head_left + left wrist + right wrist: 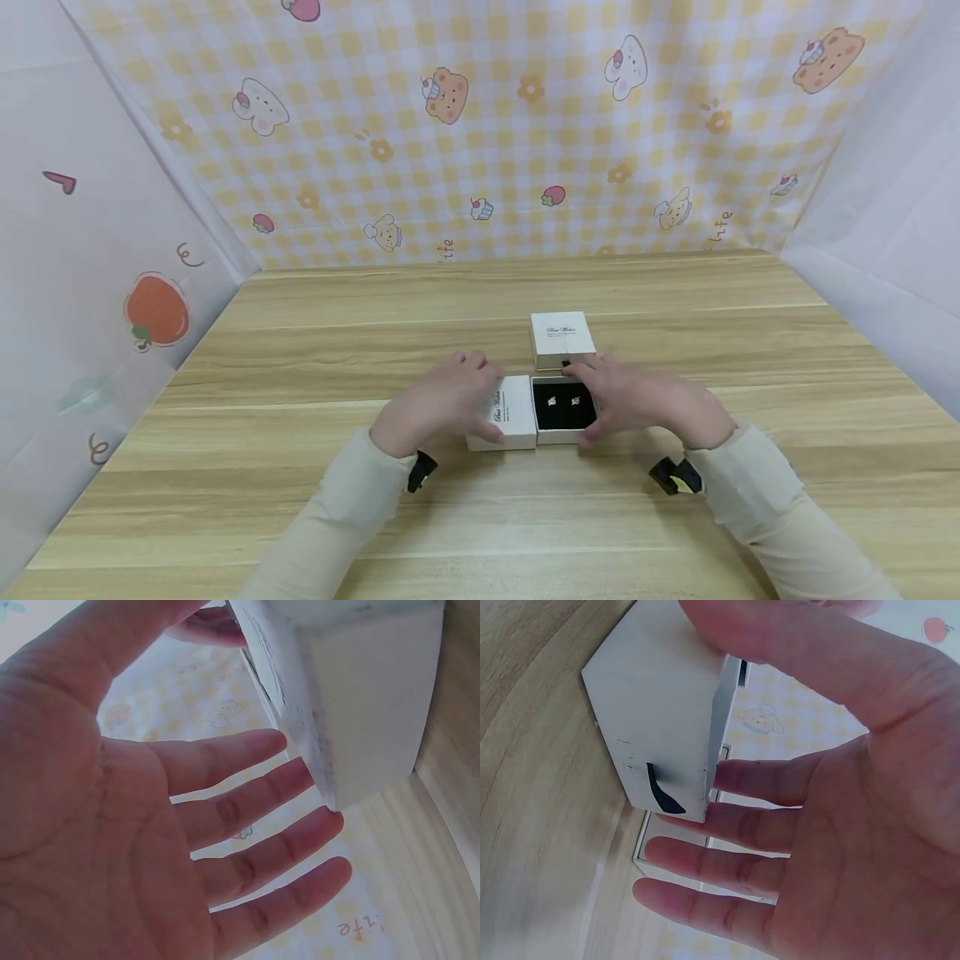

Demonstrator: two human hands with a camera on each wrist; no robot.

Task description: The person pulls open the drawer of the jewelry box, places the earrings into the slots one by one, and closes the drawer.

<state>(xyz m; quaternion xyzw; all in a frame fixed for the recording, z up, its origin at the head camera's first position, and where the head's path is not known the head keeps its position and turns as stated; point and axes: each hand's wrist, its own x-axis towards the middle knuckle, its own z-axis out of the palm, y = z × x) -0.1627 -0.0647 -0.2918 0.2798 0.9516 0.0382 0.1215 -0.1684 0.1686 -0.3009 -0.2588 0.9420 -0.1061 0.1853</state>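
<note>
open tray [564, 407] w/ black insert sits mid-table [300, 500], two small earrings [562, 402] on the foam, so the box is already opened and its contents showing. lid [507, 414] lies flat touching the tray's left side, printed script up; not yet back on the tray. right hand [637, 398] cups the tray's right side, thumb at the near corner, fingers at the far edge, loosely spread, more touching than gripping. left hand [442, 402] lies over the lid just left of the tray, fingers straight and splayed in the left wrist view, tips at the lid's edge, no firm hold. just beyond the tray a second closed white box [562, 338] stands nearly touching its far edge, close to the right fingertips, likely in the way. further back from the tray, checked cartoon backdrop [480, 125], plain side sheets.
</note>
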